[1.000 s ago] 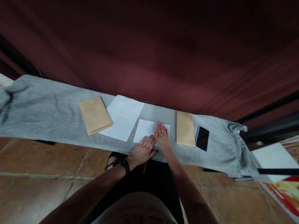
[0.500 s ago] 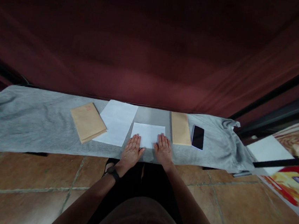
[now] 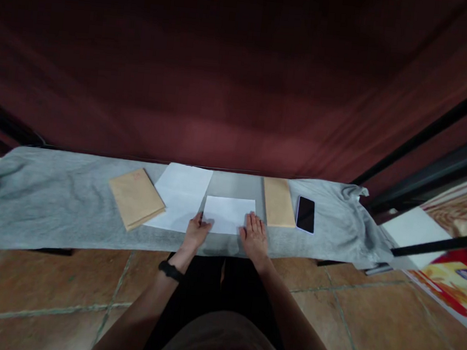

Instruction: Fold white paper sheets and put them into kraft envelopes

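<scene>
I see the small sheet (image 3: 228,213) near the front edge of the worktop (image 3: 70,195), left hand (image 3: 196,234) at one near corner, right hand (image 3: 255,240) flat over the other.

Indoors (sort of place unclear): tiled floor (image 3: 62,277), 1 cloth-draped table (image 3: 70,198).

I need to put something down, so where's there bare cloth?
Widest: the gray cloth left of the leftmost brown envelope; a smaller, partly rumpled patch lies right of the phone. Crowded: the middle, where left hand, right hand, small paper and larger sheet cluster.
</scene>
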Action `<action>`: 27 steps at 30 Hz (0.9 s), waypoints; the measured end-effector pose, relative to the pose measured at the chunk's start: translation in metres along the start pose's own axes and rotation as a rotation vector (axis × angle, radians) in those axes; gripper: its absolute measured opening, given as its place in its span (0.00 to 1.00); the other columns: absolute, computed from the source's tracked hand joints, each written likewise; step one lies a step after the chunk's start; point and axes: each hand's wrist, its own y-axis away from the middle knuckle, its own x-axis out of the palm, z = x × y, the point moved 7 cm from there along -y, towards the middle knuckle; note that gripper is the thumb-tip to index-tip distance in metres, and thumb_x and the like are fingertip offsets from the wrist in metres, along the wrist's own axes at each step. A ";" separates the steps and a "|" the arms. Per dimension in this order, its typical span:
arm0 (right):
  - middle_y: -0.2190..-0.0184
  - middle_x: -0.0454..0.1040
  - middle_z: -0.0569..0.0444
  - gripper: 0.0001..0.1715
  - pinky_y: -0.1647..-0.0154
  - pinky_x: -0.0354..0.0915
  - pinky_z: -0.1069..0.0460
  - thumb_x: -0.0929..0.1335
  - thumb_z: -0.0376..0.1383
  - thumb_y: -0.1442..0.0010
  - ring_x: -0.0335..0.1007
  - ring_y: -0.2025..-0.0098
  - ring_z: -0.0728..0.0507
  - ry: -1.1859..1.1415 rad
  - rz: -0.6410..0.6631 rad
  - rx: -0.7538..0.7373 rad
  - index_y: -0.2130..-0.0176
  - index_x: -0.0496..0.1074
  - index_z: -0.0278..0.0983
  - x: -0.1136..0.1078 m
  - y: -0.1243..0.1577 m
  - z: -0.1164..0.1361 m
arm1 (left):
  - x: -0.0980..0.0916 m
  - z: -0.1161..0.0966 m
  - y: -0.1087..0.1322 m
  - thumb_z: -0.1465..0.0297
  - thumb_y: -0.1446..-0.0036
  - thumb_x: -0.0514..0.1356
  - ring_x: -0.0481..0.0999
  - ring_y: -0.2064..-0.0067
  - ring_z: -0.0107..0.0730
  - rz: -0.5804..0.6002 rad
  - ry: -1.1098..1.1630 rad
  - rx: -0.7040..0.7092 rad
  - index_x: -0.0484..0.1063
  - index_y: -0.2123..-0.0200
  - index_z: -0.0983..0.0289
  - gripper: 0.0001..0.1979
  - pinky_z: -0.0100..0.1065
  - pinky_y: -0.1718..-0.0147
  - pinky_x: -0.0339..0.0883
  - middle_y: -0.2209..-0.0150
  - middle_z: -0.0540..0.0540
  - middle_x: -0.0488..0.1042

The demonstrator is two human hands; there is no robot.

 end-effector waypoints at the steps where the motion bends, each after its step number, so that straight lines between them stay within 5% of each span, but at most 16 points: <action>1: 0.30 0.57 0.38 0.33 0.31 0.52 0.34 0.60 0.41 0.28 0.55 0.30 0.32 -0.007 -0.004 0.001 0.30 0.57 0.30 -0.002 0.001 0.000 | 0.002 0.001 0.002 0.66 0.57 0.64 0.73 0.71 0.32 -0.001 0.060 -0.021 0.75 0.62 0.63 0.16 0.31 0.70 0.67 0.73 0.49 0.74; 5: 0.29 0.55 0.40 0.35 0.30 0.52 0.34 0.61 0.42 0.28 0.51 0.28 0.34 -0.075 0.015 -0.039 0.29 0.52 0.33 -0.010 0.006 0.013 | 0.007 -0.005 0.011 0.66 0.57 0.62 0.69 0.75 0.29 -0.031 0.142 -0.027 0.75 0.62 0.64 0.16 0.31 0.73 0.64 0.76 0.47 0.72; 9: 0.27 0.50 0.43 0.41 0.28 0.53 0.38 0.63 0.46 0.31 0.48 0.27 0.38 -0.232 0.098 -0.152 0.27 0.48 0.35 -0.019 0.003 0.048 | 0.013 -0.039 0.023 0.66 0.55 0.63 0.74 0.69 0.32 -0.008 0.231 0.079 0.76 0.60 0.65 0.17 0.33 0.68 0.68 0.70 0.50 0.77; 14: 0.34 0.66 0.48 0.28 0.31 0.59 0.43 0.57 0.44 0.28 0.62 0.33 0.42 -0.729 -0.026 0.130 0.33 0.63 0.40 -0.049 -0.030 0.058 | 0.022 -0.082 0.040 0.56 0.41 0.60 0.77 0.47 0.41 0.173 0.274 0.177 0.71 0.43 0.61 0.26 0.38 0.54 0.73 0.47 0.59 0.78; 19: 0.46 0.77 0.49 0.25 0.38 0.66 0.43 0.61 0.51 0.32 0.73 0.44 0.41 -1.313 -0.194 0.426 0.47 0.74 0.40 -0.051 -0.047 0.046 | 0.033 -0.050 0.041 0.53 0.36 0.57 0.68 0.35 0.48 0.149 0.213 0.005 0.62 0.34 0.56 0.30 0.41 0.50 0.74 0.31 0.60 0.61; 22: 0.45 0.76 0.48 0.26 0.39 0.67 0.42 0.62 0.52 0.34 0.73 0.45 0.41 -1.286 -0.189 0.533 0.48 0.74 0.39 -0.029 -0.037 0.042 | 0.065 -0.023 0.041 0.58 0.33 0.55 0.72 0.38 0.44 0.275 0.228 -0.076 0.58 0.32 0.57 0.29 0.41 0.52 0.76 0.34 0.61 0.66; 27: 0.38 0.71 0.47 0.33 0.34 0.63 0.41 0.62 0.54 0.34 0.66 0.36 0.40 -1.168 -0.072 0.508 0.38 0.67 0.39 -0.003 -0.018 0.041 | 0.080 -0.014 0.036 0.68 0.34 0.54 0.72 0.38 0.39 0.220 0.144 0.068 0.58 0.32 0.60 0.28 0.43 0.41 0.70 0.36 0.61 0.69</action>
